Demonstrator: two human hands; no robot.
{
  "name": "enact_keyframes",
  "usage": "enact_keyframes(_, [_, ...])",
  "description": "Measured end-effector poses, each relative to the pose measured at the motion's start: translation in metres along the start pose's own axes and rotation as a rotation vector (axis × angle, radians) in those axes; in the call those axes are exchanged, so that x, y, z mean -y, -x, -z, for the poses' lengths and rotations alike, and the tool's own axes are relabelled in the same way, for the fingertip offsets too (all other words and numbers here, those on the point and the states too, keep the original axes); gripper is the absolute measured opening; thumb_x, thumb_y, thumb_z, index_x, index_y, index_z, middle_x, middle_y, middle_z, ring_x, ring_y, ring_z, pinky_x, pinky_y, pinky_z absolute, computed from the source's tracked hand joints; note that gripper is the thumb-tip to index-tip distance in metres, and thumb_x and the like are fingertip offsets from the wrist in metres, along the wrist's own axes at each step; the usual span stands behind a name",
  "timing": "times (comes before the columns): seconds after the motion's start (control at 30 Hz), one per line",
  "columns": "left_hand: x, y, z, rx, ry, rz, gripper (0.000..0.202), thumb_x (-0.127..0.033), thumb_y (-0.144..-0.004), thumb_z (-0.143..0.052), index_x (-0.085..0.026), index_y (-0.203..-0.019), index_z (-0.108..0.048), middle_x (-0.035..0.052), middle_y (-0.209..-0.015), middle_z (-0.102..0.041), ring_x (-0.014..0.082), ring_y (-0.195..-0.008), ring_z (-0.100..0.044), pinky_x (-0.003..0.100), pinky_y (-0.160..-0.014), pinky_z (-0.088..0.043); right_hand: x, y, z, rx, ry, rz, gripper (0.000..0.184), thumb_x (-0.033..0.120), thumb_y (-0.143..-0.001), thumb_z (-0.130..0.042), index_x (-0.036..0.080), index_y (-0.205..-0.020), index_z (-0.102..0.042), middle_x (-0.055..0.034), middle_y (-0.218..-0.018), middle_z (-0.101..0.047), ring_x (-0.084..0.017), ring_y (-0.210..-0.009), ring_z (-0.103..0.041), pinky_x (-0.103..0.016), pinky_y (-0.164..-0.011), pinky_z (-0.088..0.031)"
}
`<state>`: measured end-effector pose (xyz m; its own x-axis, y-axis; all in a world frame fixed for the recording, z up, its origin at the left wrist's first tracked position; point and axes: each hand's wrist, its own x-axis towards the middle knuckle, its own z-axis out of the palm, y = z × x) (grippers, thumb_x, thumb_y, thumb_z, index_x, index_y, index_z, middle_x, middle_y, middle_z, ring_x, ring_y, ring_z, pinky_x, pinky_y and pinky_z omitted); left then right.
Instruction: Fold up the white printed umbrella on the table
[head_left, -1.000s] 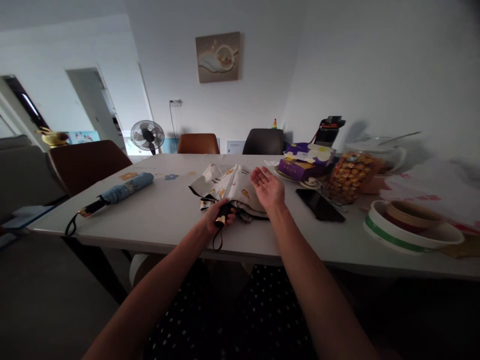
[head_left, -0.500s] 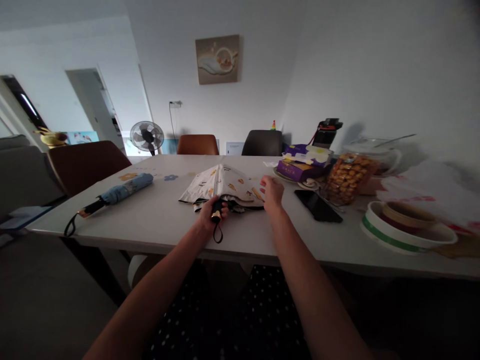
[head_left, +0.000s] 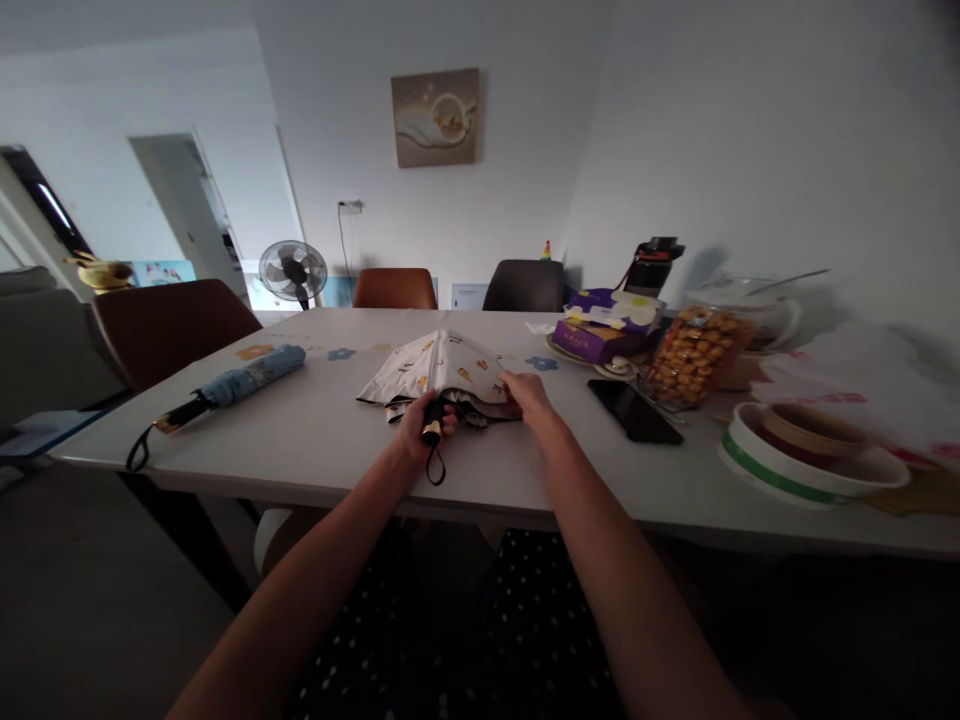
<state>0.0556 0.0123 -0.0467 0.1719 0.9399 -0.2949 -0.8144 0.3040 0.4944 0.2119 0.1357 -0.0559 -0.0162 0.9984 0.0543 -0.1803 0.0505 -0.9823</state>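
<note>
Left hand [head_left: 420, 428] clenched on umbrella [head_left: 439, 372] handle at worktop [head_left: 315, 440] near edge; right hand [head_left: 527, 396] grasping canopy edge, shaft pointing away.

We are bringing our right hand [head_left: 527, 397] down from where it hovered palm-up above the cream patterned umbrella [head_left: 439, 370]; it is now lying low on the canopy's right edge, fingers curled onto the fabric. The canopy is lying flatter and more spread than a second ago, when it was bunched up. Our left hand [head_left: 420, 425] is sitting a little lower on the handle.
</note>
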Motion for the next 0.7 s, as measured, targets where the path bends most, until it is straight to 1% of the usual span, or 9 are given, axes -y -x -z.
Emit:
enact_keyframes(0.1, [0.0, 0.001, -0.001, -0.006, -0.008, -0.01, 0.025, -0.032, -0.09, -0.035, -0.014, -0.076, -0.045, 0.0002, -0.055, -0.045, 0.007, -0.04, -0.041, 0.017, -0.033, -0.035, 0.006, 0.006, -0.003, -0.074, 0.213, -0.143, 0.016, 0.025, -0.061, -0.07, 0.014, -0.063, -0.059, -0.0011, -0.046, -0.056, -0.012, -0.034, -0.047, -0.021, -0.026, -0.03])
enact_keyframes(0.17, [0.0, 0.002, -0.002, -0.007, -0.013, 0.002, 0.027, -0.033, -0.09, -0.034, -0.014, -0.075, -0.044, -0.0002, -0.054, -0.044, 0.0068, -0.04, -0.04, 0.016, -0.033, -0.035, 0.01, 0.01, -0.006, -0.049, 0.234, -0.191, 0.017, 0.025, -0.061, -0.071, 0.013, -0.067, -0.06, -0.0017, -0.047, -0.057, -0.012, -0.033, -0.046, -0.02, -0.026, -0.029])
enact_keyframes(0.2, [0.0, 0.002, -0.002, -0.006, -0.016, 0.006, 0.028, -0.034, -0.09, -0.034, -0.014, -0.074, -0.044, -0.0003, -0.053, -0.044, 0.0069, -0.04, -0.04, 0.016, -0.032, -0.035, 0.012, 0.012, -0.006, -0.015, 0.182, -0.203, 0.015, 0.023, -0.062, -0.07, 0.013, -0.068, -0.061, -0.0015, -0.047, -0.057, -0.011, -0.033, -0.046, -0.02, -0.026, -0.03])
enact_keyframes(0.27, [0.0, 0.001, -0.001, -0.005, -0.022, -0.004, 0.027, -0.034, -0.09, -0.034, -0.014, -0.075, -0.044, -0.0002, -0.054, -0.044, 0.007, -0.04, -0.041, 0.016, -0.032, -0.035, 0.016, 0.015, -0.007, 0.092, -0.026, -0.204, 0.012, 0.019, -0.065, -0.067, 0.013, -0.073, -0.061, -0.0013, -0.052, -0.06, -0.012, -0.037, -0.05, -0.021, -0.03, -0.037])
enact_keyframes(0.37, [0.0, 0.001, 0.001, -0.006, -0.037, -0.011, 0.027, -0.034, -0.09, -0.035, -0.014, -0.075, -0.045, 0.0003, -0.055, -0.046, 0.0071, -0.04, -0.042, 0.017, -0.033, -0.036, 0.024, 0.02, -0.007, 0.239, -0.361, -0.178, 0.009, 0.02, -0.071, -0.062, 0.016, -0.079, -0.06, -0.0005, -0.064, -0.064, -0.014, -0.05, -0.059, -0.026, -0.043, -0.049])
enact_keyframes(0.47, [0.001, 0.0, -0.001, -0.029, -0.088, -0.004, 0.027, -0.033, -0.09, -0.036, -0.013, -0.074, -0.045, 0.0004, -0.054, -0.046, 0.0071, -0.039, -0.042, 0.017, -0.033, -0.036, 0.037, 0.023, -0.012, 0.267, -0.523, -0.135, 0.006, 0.02, -0.074, -0.059, 0.019, -0.079, -0.058, 0.0013, -0.071, -0.065, -0.014, -0.061, -0.062, -0.029, -0.057, -0.054])
enact_keyframes(0.57, [0.005, 0.0, -0.005, -0.073, -0.186, -0.036, 0.025, -0.032, -0.09, -0.037, -0.014, -0.075, -0.045, 0.0, -0.054, -0.046, 0.0074, -0.037, -0.042, 0.017, -0.032, -0.033, 0.056, 0.023, -0.028, 0.28, -0.563, -0.051, 0.005, 0.021, -0.073, -0.061, 0.02, -0.075, -0.056, 0.0032, -0.067, -0.063, -0.013, -0.061, -0.06, -0.03, -0.062, -0.054])
enact_keyframes(0.63, [0.009, 0.0, -0.008, -0.092, -0.258, -0.083, 0.023, -0.033, -0.089, -0.037, -0.015, -0.077, -0.046, -0.0005, -0.054, -0.047, 0.0078, -0.036, -0.042, 0.018, -0.032, -0.032, 0.068, 0.022, -0.044, 0.301, -0.496, -0.005, 0.007, 0.02, -0.072, -0.063, 0.019, -0.073, -0.056, 0.004, -0.062, -0.06, -0.012, -0.056, -0.058, -0.028, -0.057, -0.052])
enact_keyframes(0.7, [0.011, 0.0, -0.011, -0.097, -0.303, -0.118, 0.024, -0.035, -0.09, -0.036, -0.016, -0.079, -0.046, -0.0004, -0.054, -0.049, 0.0082, -0.036, -0.043, 0.018, -0.032, -0.032, 0.078, 0.022, -0.06, 0.285, -0.412, 0.017, 0.008, 0.02, -0.07, -0.064, 0.018, -0.071, -0.056, 0.0043, -0.059, -0.059, -0.011, -0.052, -0.056, -0.025, -0.051, -0.049])
